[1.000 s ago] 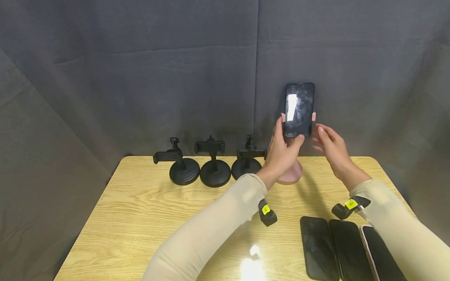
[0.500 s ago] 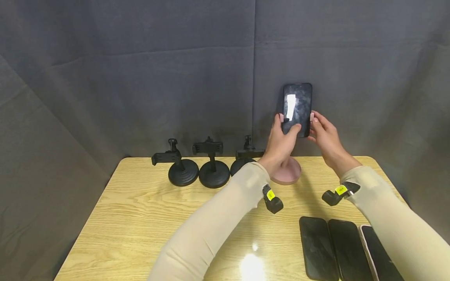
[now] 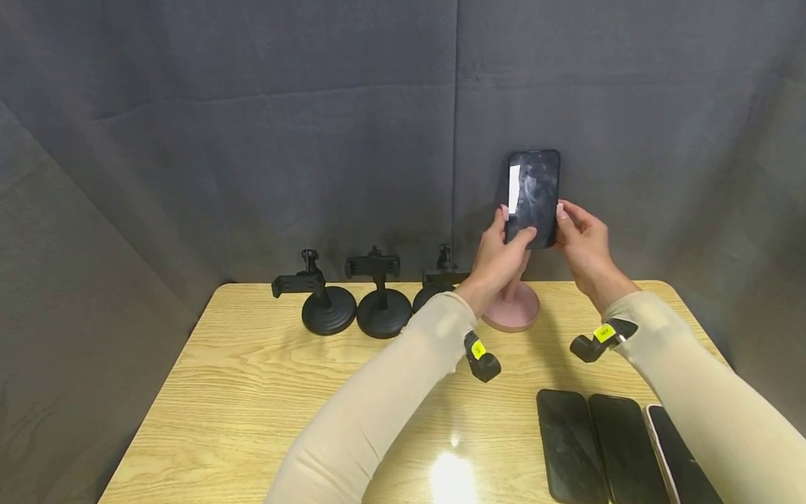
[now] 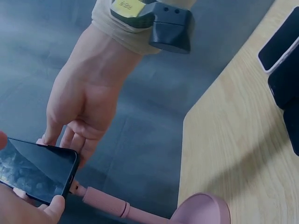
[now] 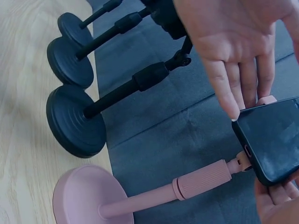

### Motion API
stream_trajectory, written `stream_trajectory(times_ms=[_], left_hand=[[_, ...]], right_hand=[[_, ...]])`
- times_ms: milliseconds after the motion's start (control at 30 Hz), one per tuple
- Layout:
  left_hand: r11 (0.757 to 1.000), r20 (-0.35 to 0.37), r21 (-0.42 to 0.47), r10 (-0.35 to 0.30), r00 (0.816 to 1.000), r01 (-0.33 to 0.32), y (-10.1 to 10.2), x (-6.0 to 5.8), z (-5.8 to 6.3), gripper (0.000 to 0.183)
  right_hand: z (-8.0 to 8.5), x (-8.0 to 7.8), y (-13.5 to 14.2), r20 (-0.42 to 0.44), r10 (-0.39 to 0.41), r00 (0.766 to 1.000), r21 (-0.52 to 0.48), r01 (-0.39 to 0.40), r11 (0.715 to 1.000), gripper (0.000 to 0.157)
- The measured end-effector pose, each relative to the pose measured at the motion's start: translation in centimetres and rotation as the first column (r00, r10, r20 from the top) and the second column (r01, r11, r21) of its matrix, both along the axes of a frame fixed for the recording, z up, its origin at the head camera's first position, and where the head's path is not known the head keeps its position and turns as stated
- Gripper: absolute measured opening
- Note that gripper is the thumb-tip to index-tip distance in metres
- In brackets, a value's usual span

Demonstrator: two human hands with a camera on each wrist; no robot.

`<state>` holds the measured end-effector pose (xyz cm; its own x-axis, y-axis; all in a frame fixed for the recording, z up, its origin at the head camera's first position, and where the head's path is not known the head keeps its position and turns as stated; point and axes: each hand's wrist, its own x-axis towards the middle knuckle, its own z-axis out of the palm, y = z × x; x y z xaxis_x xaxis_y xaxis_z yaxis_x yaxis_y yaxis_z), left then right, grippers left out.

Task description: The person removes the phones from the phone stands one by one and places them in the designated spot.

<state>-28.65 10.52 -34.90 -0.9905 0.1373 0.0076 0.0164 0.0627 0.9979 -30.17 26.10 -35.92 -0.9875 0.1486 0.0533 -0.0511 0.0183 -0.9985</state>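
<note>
A black smartphone (image 3: 534, 192) stands upright, held in the clamp of a pink phone stand (image 3: 513, 308). At its lower left, my left hand (image 3: 500, 259) grips the phone, thumb across the bottom of the screen and fingers along the left side and behind. My right hand (image 3: 585, 245) pinches the clamp's right arm at the phone's edge, thumb in front and other fingers reaching behind. In the right wrist view, the left little finger touches a lower corner of the phone (image 5: 271, 140). The stand's neck (image 4: 105, 200) runs down from behind the phone to the round base.
Three black phone stands (image 3: 384, 311) line the back edge of the wooden table (image 3: 252, 392), left of the pink one; my left forearm partly covers the nearest. Several phones (image 3: 573, 444) lie side by side at the front right, partly under my right sleeve. A grey curtain (image 3: 283, 140) hangs behind.
My right hand has moved left from beside the phone and now holds the clamp's right arm. My left thumb has moved up from the phone's bottom edge onto the screen.
</note>
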Motion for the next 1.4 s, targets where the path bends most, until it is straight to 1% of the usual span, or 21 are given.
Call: stream_trajectory(times_ms=[133, 333, 433, 567, 733, 833, 900, 967, 1067, 1133, 1233, 1400], left_hand=[[1.0, -0.001, 0.015, -0.023, 1.0, 0.023, -0.3, 0.1, -0.1, 0.077], [0.999, 0.011, 0.022, -0.047, 0.999, 0.047, -0.6, 0.2, -0.1, 0.076], [0.998, 0.014, 0.032, -0.055, 0.998, 0.054, -0.6, 0.3, -0.1, 0.074], [0.994, 0.006, 0.082, -0.071, 0.997, 0.07, -0.9, 0.4, 0.0, 0.072], [0.987, -0.022, 0.128, -0.098, 0.995, 0.1, -1.2, 0.6, 0.4, 0.068], [0.979, -0.043, 0.159, -0.124, 0.991, 0.13, -1.4, 1.0, 0.7, 0.066], [0.975, -0.058, 0.159, -0.145, 0.988, 0.153, -1.5, 1.3, 0.9, 0.065], [0.974, -0.079, 0.144, -0.164, 0.983, 0.174, -1.8, 1.6, 1.0, 0.065], [0.979, -0.11, 0.091, -0.171, 0.979, 0.181, -2.3, 2.0, 1.2, 0.064], [0.98, -0.126, 0.076, -0.173, 0.977, 0.184, -2.6, 2.3, 1.4, 0.063], [0.979, -0.132, 0.083, -0.175, 0.976, 0.187, -3.0, 2.7, 1.7, 0.062], [0.98, -0.161, 0.105, -0.153, 0.975, 0.171, -3.4, 3.3, 2.1, 0.058]], right_hand=[[0.0, -0.1, 0.1, 0.015, -0.003, 1.0, -0.032, 0.004, 0.999, 0.063], [-0.2, 0.2, 0.1, 0.004, -0.019, 1.0, -0.074, 0.02, 0.997, 0.062], [-0.4, 0.4, 0.3, -0.017, -0.02, 1.0, -0.092, 0.018, 0.996, 0.062], [-0.4, 0.8, 0.2, -0.06, -0.019, 0.998, -0.125, 0.011, 0.992, 0.06], [0.3, 1.3, -0.1, -0.115, -0.073, 0.991, -0.155, 0.055, 0.986, 0.056], [0.7, 1.7, -0.1, -0.138, -0.1, 0.985, -0.198, 0.072, 0.978, 0.055], [0.9, 2.0, -0.2, -0.15, -0.106, 0.983, -0.238, 0.068, 0.969, 0.054], [1.0, 2.3, -0.3, -0.16, -0.111, 0.981, -0.253, 0.068, 0.965, 0.055], [1.2, 3.0, -0.5, -0.178, -0.102, 0.979, -0.263, 0.052, 0.963, 0.056], [1.4, 3.4, -0.7, -0.189, -0.101, 0.977, -0.265, 0.048, 0.963, 0.056], [1.7, 3.9, -0.9, -0.207, -0.099, 0.973, -0.279, 0.038, 0.96, 0.056], [2.3, 4.7, -1.1, -0.249, -0.105, 0.963, -0.321, 0.02, 0.947, 0.05]])
